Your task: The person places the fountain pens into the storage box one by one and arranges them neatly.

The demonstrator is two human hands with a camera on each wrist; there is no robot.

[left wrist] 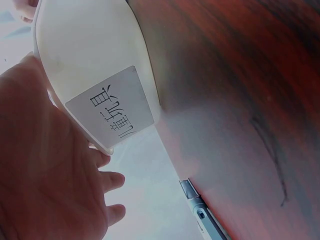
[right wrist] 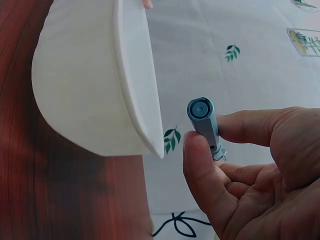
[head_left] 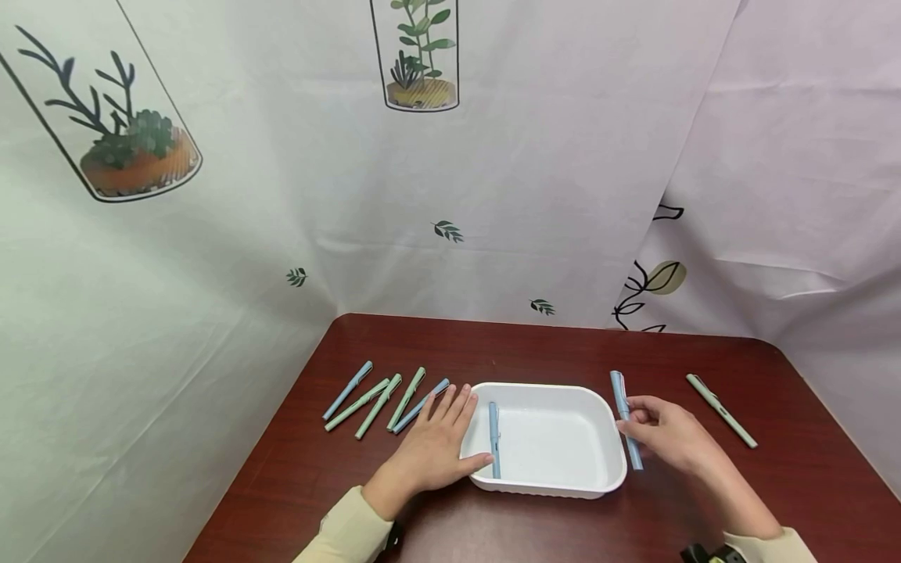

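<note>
A white plastic tray [head_left: 542, 489] stands on the table, with one blue pen [head_left: 494, 438] lying along its left end inside. My left hand [head_left: 439, 446] rests on the tray's left rim, fingers spread and straight, thumb over the front left corner. Just right of the tray, my right hand [head_left: 665, 430] pinches a second blue pen [head_left: 619, 391] between thumb and fingers. In the right wrist view this held pen [right wrist: 202, 110] points end-on at the camera, its clip lower down. The left wrist view shows a printed label [left wrist: 112, 107] on the tray's side.
Left of the tray lie several pens, among them a blue pen [head_left: 348, 389] and a green pen [head_left: 378, 407]. Another green pen [head_left: 721, 410] lies at the far right of the brown table [head_left: 535, 348]. White patterned cloth [head_left: 528, 195] hangs behind and at both sides.
</note>
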